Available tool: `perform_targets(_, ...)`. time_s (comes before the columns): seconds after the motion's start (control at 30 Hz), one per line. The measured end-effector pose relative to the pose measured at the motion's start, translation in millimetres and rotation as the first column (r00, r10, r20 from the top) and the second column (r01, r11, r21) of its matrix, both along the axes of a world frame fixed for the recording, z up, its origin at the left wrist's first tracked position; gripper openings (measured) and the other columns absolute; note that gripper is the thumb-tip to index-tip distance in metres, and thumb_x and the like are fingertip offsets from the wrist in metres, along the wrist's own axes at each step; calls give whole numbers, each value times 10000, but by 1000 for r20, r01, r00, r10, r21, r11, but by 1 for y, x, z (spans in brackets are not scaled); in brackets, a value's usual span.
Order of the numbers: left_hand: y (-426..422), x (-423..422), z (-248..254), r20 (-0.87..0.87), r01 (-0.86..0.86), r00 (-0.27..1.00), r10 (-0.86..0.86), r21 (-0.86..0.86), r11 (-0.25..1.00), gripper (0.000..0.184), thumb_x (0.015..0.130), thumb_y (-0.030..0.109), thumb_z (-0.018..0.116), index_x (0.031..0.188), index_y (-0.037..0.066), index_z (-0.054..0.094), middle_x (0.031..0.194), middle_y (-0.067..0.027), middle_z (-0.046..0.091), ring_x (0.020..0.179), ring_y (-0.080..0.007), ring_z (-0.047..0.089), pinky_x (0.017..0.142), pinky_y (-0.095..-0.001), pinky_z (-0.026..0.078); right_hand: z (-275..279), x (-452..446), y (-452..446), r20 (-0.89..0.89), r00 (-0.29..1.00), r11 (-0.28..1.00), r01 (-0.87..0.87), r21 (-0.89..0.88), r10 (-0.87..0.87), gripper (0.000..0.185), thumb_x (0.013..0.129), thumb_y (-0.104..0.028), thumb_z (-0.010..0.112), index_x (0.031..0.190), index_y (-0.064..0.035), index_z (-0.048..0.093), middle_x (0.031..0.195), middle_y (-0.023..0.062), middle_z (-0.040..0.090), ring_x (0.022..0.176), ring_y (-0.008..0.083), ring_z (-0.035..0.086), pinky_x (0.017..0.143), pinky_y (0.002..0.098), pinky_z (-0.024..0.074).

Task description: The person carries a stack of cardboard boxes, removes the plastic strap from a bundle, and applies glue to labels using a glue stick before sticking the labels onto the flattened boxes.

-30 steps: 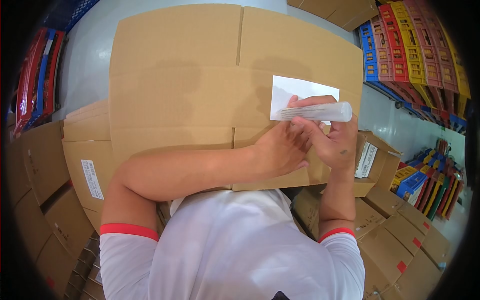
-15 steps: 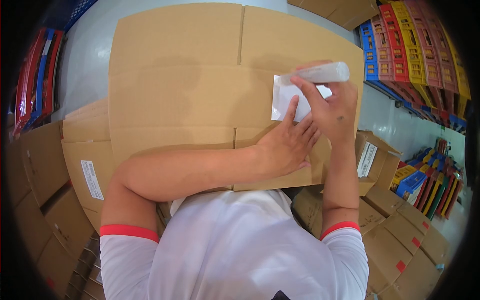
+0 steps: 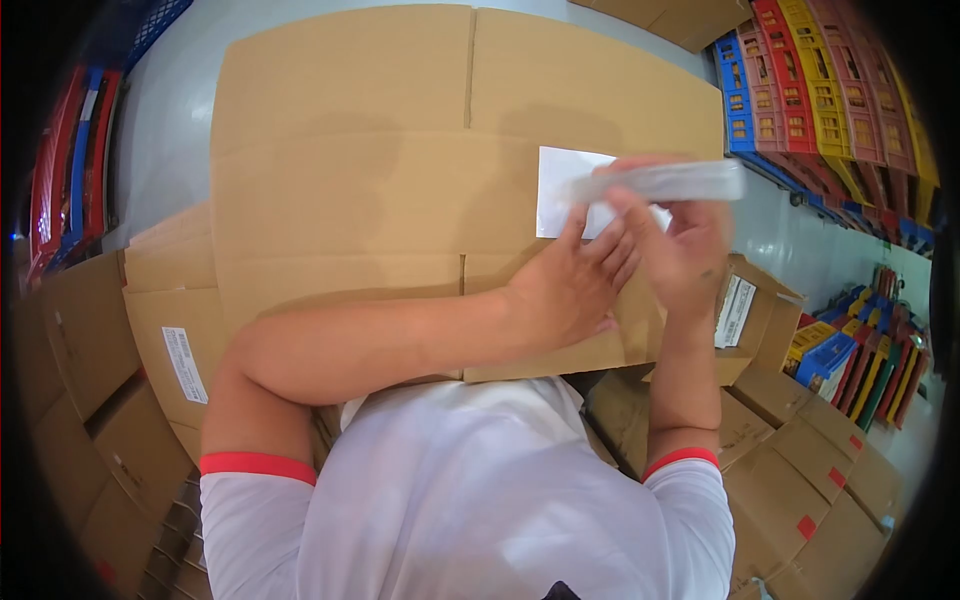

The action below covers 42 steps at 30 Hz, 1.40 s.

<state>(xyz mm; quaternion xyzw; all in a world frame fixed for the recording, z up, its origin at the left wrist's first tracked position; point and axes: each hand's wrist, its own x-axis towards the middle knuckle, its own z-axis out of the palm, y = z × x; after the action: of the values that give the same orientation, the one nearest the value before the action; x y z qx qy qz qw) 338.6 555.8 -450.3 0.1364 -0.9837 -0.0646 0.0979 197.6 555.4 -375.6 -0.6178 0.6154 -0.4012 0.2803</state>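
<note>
A flattened cardboard box lies in front of me, with a white sheet of paper on its right half. My right hand grips a slim, translucent whitish bottle over the paper. The bottle lies nearly level, its narrow end pointing left and down toward the sheet; motion blurs it, so its tip and contents cannot be made out. Beside it, my left hand rests with fingers stretched out at the paper's lower edge. Both hands and the bottle hide the sheet's right part.
Cardboard boxes stand at the left, one with a printed label. An open box with a label and several flat boxes are at the right. Coloured plastic crates are stacked at the upper right, with red and blue crates at the far left.
My right hand and the bottle have moved right and slightly down, and the bottle has tipped closer to level. My left hand has stayed almost in place at the paper.
</note>
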Motion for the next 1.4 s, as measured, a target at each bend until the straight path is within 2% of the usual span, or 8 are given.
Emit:
perform_targets(0.03,-4,1,9,22,-15,1000,16,-41,999,757,1023,605,423,1479,7,507,1521,-144,488,1475,-339,362,1189,-651,259,-2,-4,-4,126,987,995,101,-23,-97,230,885,-3,772,1095,49,694,991,116,751,897,172,712,809,298,560)
perform_targets(0.27,-8,0,17,80,-23,997,22,15,1000,723,1007,625,447,1424,52,589,1486,-126,521,1462,-311,386,1172,-707,250,-18,1,-25,83,996,995,47,-92,-40,231,909,-35,770,1106,49,684,999,116,749,922,175,722,828,304,578)
perform_targets(0.37,-10,1,24,136,1,991,-22,149,989,767,973,609,529,1435,-2,565,1571,-157,437,1499,-359,329,1148,-729,262,-21,3,-30,110,993,998,42,-44,-37,215,908,-38,773,1087,48,692,999,118,748,938,167,722,840,307,583)
perform_targets(0.43,-9,2,25,178,-11,984,-3,80,997,728,992,618,489,1447,55,562,1493,-107,514,1459,-292,389,1156,-727,259,-25,2,-30,85,996,996,19,-91,-11,203,904,-40,778,1069,48,698,990,109,745,912,150,715,817,302,584)
perform_targets(0.57,-7,-1,16,108,-43,993,43,-3,999,772,980,624,504,1481,37,512,1536,-122,472,1488,-295,346,1152,-724,263,-28,-21,-24,84,986,983,154,-100,-146,196,891,-64,783,1043,43,720,914,104,762,802,164,736,720,293,586)
perform_targets(0.83,-7,-4,19,68,-88,994,85,52,995,829,951,613,568,1523,26,441,1606,-171,371,1515,-324,298,1177,-668,256,-34,-90,5,99,912,907,407,-109,-397,182,930,-94,767,1031,46,709,900,61,735,816,103,674,753,269,562)
perform_targets(1.13,-14,-7,26,28,-97,995,95,97,990,757,919,545,663,1471,51,505,1568,-188,418,1465,-358,372,1149,-605,327,-22,-114,21,327,850,853,487,-188,-413,227,936,-77,760,1108,44,675,955,60,725,847,107,682,778,261,566)
perform_targets(1.4,-21,-9,30,-20,-96,995,99,108,990,680,882,453,739,1382,34,547,1397,-188,520,1344,-347,467,1107,-543,385,-41,-110,19,170,911,905,400,-146,-375,237,917,-78,779,1101,47,699,965,83,749,869,125,704,777,257,549)
